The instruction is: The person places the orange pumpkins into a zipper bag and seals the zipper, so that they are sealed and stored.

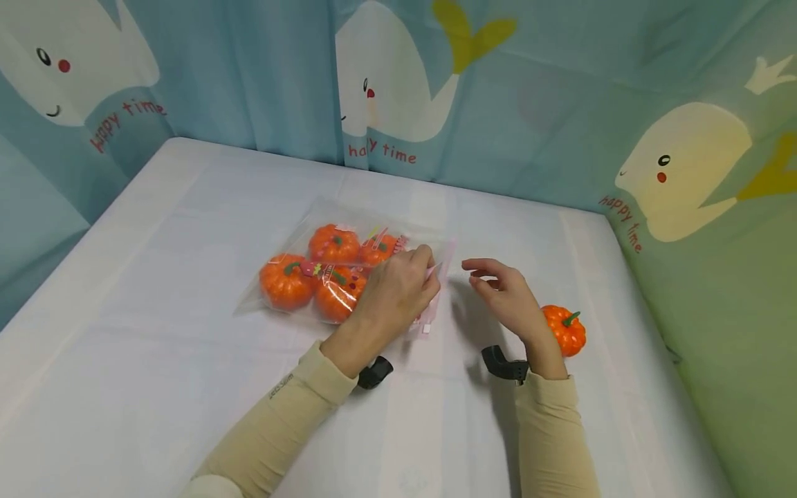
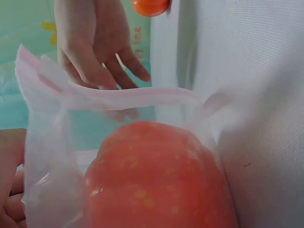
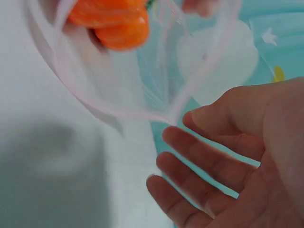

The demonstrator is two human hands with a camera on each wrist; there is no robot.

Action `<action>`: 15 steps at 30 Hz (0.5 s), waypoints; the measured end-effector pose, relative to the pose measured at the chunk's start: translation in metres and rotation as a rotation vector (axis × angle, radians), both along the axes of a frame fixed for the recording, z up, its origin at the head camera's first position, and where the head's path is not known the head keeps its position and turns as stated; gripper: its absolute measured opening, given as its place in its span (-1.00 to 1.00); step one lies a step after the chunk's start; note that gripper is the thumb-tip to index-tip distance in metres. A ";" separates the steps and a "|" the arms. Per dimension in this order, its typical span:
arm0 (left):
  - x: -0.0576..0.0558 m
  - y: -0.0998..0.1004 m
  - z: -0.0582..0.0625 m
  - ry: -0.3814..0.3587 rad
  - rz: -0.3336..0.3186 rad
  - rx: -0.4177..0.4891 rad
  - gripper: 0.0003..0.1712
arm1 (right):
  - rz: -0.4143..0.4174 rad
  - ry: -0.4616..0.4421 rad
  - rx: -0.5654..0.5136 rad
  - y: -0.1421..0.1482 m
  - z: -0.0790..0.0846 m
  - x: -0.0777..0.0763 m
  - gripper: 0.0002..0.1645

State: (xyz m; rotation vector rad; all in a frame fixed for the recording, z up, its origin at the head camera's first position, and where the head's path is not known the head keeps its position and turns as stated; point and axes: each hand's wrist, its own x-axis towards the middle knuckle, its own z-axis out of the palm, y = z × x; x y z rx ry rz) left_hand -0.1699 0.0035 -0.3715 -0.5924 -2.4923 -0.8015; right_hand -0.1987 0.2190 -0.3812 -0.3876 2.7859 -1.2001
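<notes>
With 12 o'clock pointing away from the person, two beige sleeves [image 1: 280, 422] enter from about 7 and 5 o'clock, and a small black device [image 1: 506, 365] sits by each wrist. The right hand [image 1: 507, 294] is open, its fingers loosely spread and slightly bent, and it holds nothing. Beside its wrist, at about 4 o'clock from this hand, a loose orange pumpkin [image 1: 565, 330] with a green stem lies on the tabletop, partly hidden by the arm.

The left hand [image 1: 398, 287] has its fingers curled and pinches the pink-edged mouth of a clear plastic bag [image 1: 326, 213]. The bag lies mostly at 9 to 10 o'clock from this hand, with its mouth toward 3 o'clock, just beside the right hand. Inside the bag, four orange pumpkins [image 1: 288, 281] can be counted from above; the left hand covers part of the bag. The left wrist view shows the mouth standing apart.

The tabletop [image 1: 149, 366] carries a white cloth with pale stripes and light creases, and a soft shadow falls below the right hand. Its far corners are rounded, near 10 and 3 o'clock. Behind it hangs a blue-green curtain [image 1: 274, 76], which becomes green toward 3 o'clock. White whales [image 1: 392, 83] are printed on it at about 10, 12 and between 2 and 3 o'clock, each with red "happy time" lettering [image 1: 395, 153].
</notes>
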 end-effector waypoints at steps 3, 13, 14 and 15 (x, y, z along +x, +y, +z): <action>0.001 0.000 -0.001 -0.007 0.001 0.010 -0.92 | -0.046 0.000 0.011 0.010 0.007 0.004 -0.60; 0.002 0.001 0.000 0.001 -0.013 0.037 -0.90 | -0.215 0.175 0.221 0.047 0.036 0.023 -0.58; 0.002 0.001 0.000 -0.004 -0.015 0.039 -0.90 | -0.237 0.171 0.237 0.050 0.037 0.025 -0.57; 0.001 0.001 0.000 -0.006 -0.017 0.039 -0.90 | -0.257 0.158 0.252 0.053 0.038 0.026 -0.56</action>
